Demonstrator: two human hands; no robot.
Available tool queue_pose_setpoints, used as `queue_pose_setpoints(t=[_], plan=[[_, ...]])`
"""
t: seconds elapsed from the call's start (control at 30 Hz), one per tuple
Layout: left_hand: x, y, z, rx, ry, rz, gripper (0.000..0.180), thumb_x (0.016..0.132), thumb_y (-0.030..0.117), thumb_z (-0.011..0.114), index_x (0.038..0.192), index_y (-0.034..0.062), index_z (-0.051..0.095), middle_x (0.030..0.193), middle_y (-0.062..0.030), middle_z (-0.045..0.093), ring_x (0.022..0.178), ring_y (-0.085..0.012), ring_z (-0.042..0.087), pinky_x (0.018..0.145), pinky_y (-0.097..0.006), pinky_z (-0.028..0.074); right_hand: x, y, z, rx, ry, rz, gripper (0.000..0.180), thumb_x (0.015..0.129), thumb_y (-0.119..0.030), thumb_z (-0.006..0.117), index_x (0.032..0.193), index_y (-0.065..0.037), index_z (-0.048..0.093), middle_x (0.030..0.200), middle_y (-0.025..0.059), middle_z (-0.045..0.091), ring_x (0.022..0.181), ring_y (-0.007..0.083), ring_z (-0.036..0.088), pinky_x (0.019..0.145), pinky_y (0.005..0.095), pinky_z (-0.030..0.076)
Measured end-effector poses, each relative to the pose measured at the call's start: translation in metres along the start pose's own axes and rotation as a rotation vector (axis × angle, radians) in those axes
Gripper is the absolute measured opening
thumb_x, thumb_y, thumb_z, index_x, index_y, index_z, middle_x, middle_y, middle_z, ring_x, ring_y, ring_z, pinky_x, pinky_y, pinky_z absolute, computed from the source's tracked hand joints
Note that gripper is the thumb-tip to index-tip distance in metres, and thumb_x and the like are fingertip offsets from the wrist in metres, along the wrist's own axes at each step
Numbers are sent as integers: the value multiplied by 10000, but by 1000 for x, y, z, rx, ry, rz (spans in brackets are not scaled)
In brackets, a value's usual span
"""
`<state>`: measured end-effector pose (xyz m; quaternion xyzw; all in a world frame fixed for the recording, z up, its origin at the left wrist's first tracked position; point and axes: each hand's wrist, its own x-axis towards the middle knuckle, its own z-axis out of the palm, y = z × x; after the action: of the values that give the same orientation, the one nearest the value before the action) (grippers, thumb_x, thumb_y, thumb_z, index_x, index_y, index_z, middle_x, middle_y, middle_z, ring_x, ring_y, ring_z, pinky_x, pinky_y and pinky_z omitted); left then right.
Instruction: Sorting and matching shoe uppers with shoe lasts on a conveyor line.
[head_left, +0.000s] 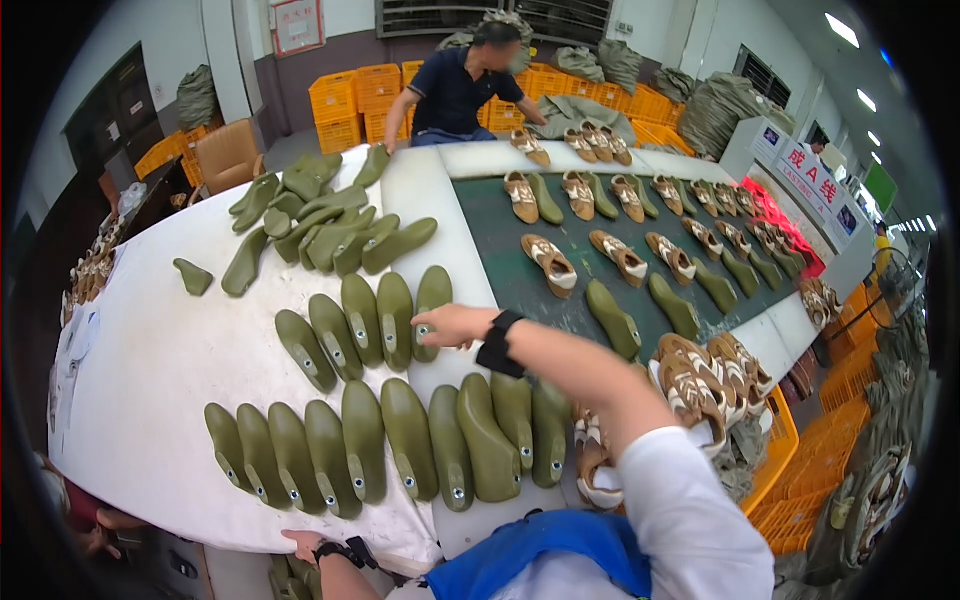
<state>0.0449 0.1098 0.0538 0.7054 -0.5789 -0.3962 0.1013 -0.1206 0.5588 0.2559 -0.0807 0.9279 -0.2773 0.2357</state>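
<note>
My right hand (452, 326) reaches over the table, its fingers closed on the heel end of a green shoe last (434, 290). That last is the rightmost in a short row of similar lasts (362, 318), all lying side by side. Nearer to me runs a longer row of green lasts (363, 440), with round metal-rimmed holes at their heel ends. My left hand (303, 545) rests at the near edge of the white-covered table (140, 400), empty as far as it shows, its fingers partly out of sight.
A loose pile of lasts (310, 215) lies farther back. Brown-and-white sneakers (548, 262) and more lasts stand on a dark green conveyor belt (490, 240). Stacked sneakers (695, 385) are close to my right arm. Across the table another person (450, 95) touches a last. Orange crates (335, 98) line the wall.
</note>
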Motion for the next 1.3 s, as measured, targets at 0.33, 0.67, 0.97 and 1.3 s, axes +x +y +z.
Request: queue_pose_setpoints(t=[0.33,0.67,0.97,1.3], plan=[[-14,8,-10,9,-28,39,1013,761,778,351,1245,-108,433,1197,-307,521,1092,-420,529,964,-451,407,82,57,74,61,567,220,217,828,-283,531,960,-151,641,933,135,664,918,324,623,797,427,490],[10,7,11,63,-15,16,938,811,724,335,1173,-122,517,1122,-266,589,1011,-392,585,908,-425,458,-52,188,-9,140,571,-12,195,853,-309,536,906,-137,607,734,76,638,664,236,628,588,357,487],[17,6,17,24,25,-31,920,791,727,385,1193,-91,510,1137,-241,594,1018,-385,584,921,-433,451,-85,235,48,-204,74,296,444,823,-270,554,1265,-253,517,1159,119,609,1063,327,572,887,427,460],[14,2,13,-42,-59,-40,984,793,755,306,1288,-90,409,1271,-267,497,1151,-397,500,1017,-438,352,-91,181,25,-175,43,496,624,811,-163,576,1394,-173,355,1138,185,604,1001,316,607,861,414,489]])
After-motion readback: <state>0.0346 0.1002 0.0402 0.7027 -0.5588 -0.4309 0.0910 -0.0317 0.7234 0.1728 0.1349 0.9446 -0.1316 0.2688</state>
